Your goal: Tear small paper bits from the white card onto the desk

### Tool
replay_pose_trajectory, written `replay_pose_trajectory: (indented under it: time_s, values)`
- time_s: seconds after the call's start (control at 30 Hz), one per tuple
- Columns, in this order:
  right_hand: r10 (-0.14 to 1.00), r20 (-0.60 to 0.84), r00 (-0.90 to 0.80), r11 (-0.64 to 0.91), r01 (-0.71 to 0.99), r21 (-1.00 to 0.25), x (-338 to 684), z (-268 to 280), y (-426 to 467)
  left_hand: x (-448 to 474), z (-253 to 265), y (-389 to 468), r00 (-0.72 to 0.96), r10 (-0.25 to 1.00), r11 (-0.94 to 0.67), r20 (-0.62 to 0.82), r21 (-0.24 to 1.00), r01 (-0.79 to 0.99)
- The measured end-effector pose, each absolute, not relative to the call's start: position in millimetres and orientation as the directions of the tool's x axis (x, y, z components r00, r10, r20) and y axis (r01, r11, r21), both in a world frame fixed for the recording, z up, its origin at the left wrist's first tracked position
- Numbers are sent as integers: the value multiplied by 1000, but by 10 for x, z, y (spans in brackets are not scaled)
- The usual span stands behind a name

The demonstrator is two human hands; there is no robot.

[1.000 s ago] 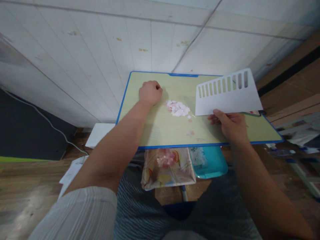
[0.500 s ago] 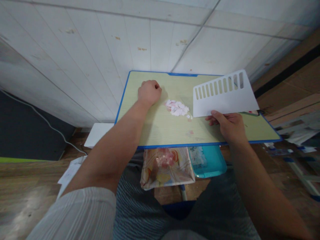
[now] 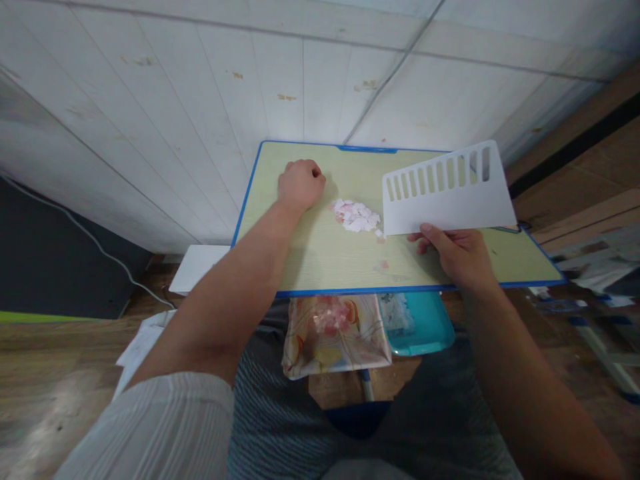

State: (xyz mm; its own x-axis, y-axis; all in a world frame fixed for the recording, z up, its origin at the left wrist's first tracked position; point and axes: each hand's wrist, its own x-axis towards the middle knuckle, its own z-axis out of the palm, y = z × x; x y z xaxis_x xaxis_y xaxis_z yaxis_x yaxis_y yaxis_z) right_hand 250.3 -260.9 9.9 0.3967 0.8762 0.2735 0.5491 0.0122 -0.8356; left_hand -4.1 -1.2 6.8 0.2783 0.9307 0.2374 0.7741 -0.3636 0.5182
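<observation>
Slightly closer: card (image 3: 445, 210) nears the scraps (image 3: 357, 217)

Your hands are well apart over the table (image 3: 325, 267). Your left hand (image 3: 301, 185) is curled into a fist near the far left corner, just where it was a second ago; whether anything is inside it, you cannot tell from this view. Your right hand (image 3: 455, 253) pinches the white card by its near edge, thumb on top and fingers underneath. Since the earlier frame the card has shifted a little left, with its slots along the far side. Its near left corner now comes right by a small loose scrap; contact is unclear. The pale pink scraps lie between your hands, their main heap unchanged. Below the table's near edge, a patterned container (image 3: 335, 357) with pink bits sits beside a teal tray (image 3: 433, 327). Beyond the far edge rises the white wall (image 3: 215, 87).
</observation>
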Motion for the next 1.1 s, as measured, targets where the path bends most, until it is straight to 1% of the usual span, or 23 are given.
replay_pose_trajectory:
  time_s: [0.1,0.23,0.47,0.67,0.9,1.1]
  values:
    - [862,288,416,10,555,-832,2525,66,-2600,-41,65,-7,277,931,-362,238,507,782]
    - [847,268,459,-7,514,-858,2549,31,-2591,-36,101,-41,271,935,-352,230,497,793]
    - [841,251,480,-20,491,-871,2565,37,-2612,-40,117,-60,275,936,-350,219,508,787]
    - [823,275,498,-48,543,-838,2579,33,-2769,-54,69,-19,293,926,-375,237,512,773]
    - [818,255,516,-86,548,-832,2657,1,-2992,-37,39,-19,303,916,-395,263,453,799]
    - [826,248,505,-84,547,-833,2756,-71,-2937,-47,27,-45,304,911,-395,277,384,834]
